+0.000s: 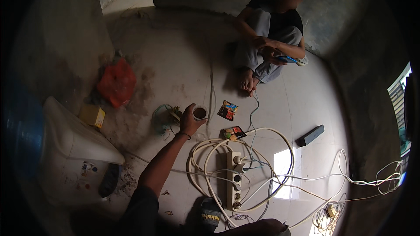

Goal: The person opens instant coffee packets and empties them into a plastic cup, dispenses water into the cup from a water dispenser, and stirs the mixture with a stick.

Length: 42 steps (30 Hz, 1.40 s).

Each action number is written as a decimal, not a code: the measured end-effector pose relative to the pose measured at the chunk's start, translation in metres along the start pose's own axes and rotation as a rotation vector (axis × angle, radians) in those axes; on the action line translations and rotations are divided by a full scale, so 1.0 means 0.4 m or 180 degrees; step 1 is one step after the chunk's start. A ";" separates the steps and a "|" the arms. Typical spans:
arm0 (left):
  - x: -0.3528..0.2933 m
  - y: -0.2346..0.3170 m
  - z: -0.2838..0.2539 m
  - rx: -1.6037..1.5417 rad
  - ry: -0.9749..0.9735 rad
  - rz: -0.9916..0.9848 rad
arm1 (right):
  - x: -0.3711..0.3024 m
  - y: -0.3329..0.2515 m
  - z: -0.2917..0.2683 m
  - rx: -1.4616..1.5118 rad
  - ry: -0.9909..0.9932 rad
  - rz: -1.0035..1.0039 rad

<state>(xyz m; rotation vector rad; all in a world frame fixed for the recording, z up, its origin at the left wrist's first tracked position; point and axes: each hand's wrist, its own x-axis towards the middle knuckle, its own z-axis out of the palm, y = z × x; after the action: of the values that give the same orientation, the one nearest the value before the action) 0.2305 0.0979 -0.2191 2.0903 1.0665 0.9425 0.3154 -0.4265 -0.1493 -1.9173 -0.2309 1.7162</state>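
Observation:
My left hand [189, 124], a dark band round its wrist, is closed round the side of a small cup [200, 113]. Dark brown liquid shows inside, and the cup is held upright over the tiled floor. Two small printed packets lie nearby: one packet [228, 110] to the right of the cup, the other packet [233, 133] below it by the coiled cable. Just left of the hand is a clear plastic bag [162, 120] with a greenish bundle beside it. My right hand is not in view; a dark limb shows at the lower edge.
A white power strip [233, 179] with plugs and looped cables [199, 166] lies near me. A water dispenser [70, 140], yellow box [92, 116] and red plastic bag [117, 82] stand left. A dark oblong block [310, 135] lies right. Another person [273, 35] sits far back holding a phone.

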 end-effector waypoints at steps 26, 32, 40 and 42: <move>0.071 -0.059 0.062 0.0390 -0.0841 -0.0364 | 0.385 -0.700 -0.164 -0.0906 0.1363 -0.2165; 0.012 0.077 -0.042 -0.0387 0.0647 0.0212 | 0.563 -0.702 -0.057 -0.1516 0.1476 -0.1222; -0.105 0.245 -0.147 -0.1057 0.0816 0.0164 | 0.521 -0.700 -0.053 -0.0915 0.2227 -0.1926; -0.112 0.321 -0.178 -0.1388 0.0461 0.0307 | 0.448 -0.719 -0.059 -0.1130 0.2453 -0.3120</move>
<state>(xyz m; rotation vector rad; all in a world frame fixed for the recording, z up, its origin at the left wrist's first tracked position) 0.2080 0.0100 -0.0954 1.7437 0.7485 1.2632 0.4343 -0.1084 -0.1588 -2.0121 -1.0030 0.2829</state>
